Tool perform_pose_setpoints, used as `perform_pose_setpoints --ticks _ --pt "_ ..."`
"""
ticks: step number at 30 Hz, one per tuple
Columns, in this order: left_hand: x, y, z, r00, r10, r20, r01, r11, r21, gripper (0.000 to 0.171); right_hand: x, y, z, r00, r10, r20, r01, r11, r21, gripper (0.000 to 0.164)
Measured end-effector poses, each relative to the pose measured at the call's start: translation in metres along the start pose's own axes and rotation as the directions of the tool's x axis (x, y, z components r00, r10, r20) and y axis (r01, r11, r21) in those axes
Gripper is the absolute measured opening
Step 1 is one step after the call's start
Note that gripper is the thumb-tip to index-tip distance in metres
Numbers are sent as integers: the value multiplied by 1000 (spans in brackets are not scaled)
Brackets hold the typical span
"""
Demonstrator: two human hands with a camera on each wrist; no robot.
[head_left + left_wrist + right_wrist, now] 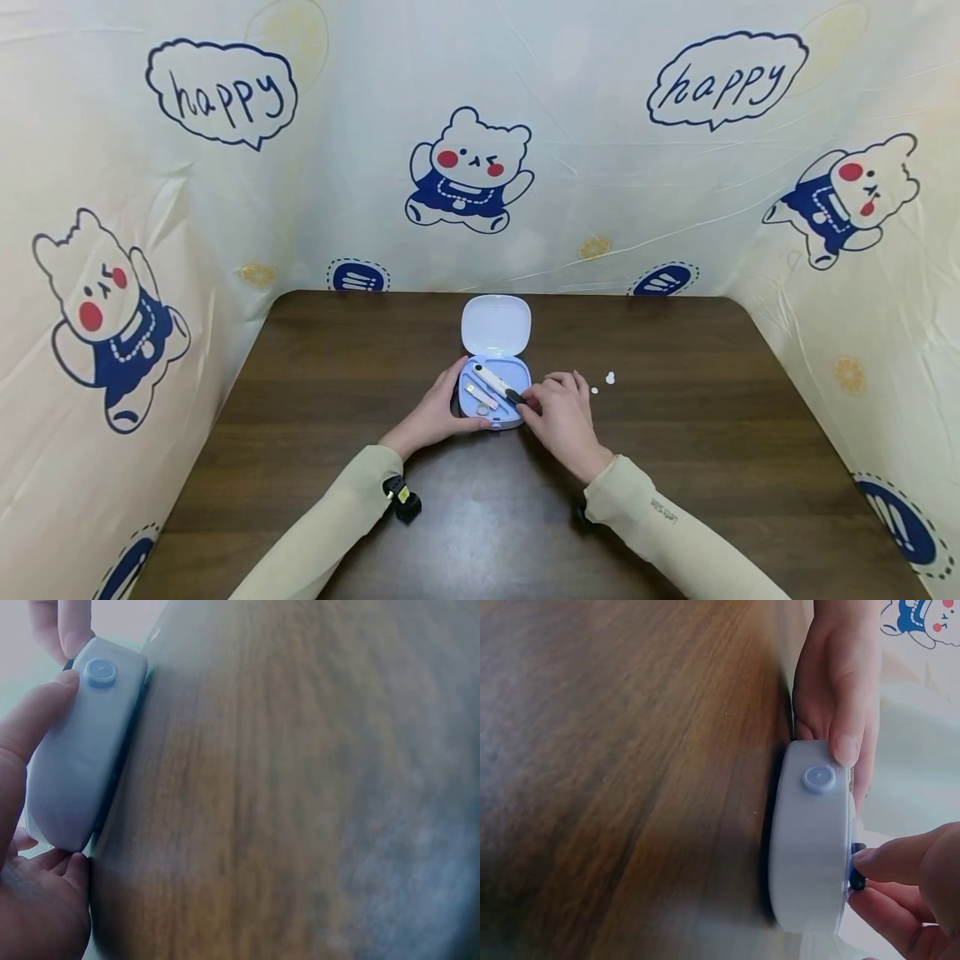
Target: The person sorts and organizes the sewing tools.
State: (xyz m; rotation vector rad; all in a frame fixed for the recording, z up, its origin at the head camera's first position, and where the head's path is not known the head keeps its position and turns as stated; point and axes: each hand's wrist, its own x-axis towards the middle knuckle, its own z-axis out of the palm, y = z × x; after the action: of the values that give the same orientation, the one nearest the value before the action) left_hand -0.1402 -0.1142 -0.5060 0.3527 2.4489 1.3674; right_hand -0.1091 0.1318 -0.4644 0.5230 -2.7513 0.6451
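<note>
A small light-blue case stands on the table with its lid raised at the back. My left hand holds it from the left, thumb along the front wall and fingers round the side. In the case lie a slim white tool with a black end, a short white piece and a small ring-shaped item. My right hand pinches the tool's black end between thumb and finger at the case's right rim. A round button shows on the front wall.
Two small white bits lie on the table to the right of my right hand. The brown wooden table ends at the back against a printed curtain, which also hangs along both sides.
</note>
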Motion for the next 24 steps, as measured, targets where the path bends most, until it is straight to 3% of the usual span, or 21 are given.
perform_pose_setpoints --ticks 10,24 --pt "1 -1 1 1000 14 -4 -14 1000 0 122 5 -10 -2 998 37 45 -36 999 -26 12" --pt "2 -3 1 999 36 -11 -36 999 -11 121 7 -13 -4 998 17 60 -13 997 -70 11"
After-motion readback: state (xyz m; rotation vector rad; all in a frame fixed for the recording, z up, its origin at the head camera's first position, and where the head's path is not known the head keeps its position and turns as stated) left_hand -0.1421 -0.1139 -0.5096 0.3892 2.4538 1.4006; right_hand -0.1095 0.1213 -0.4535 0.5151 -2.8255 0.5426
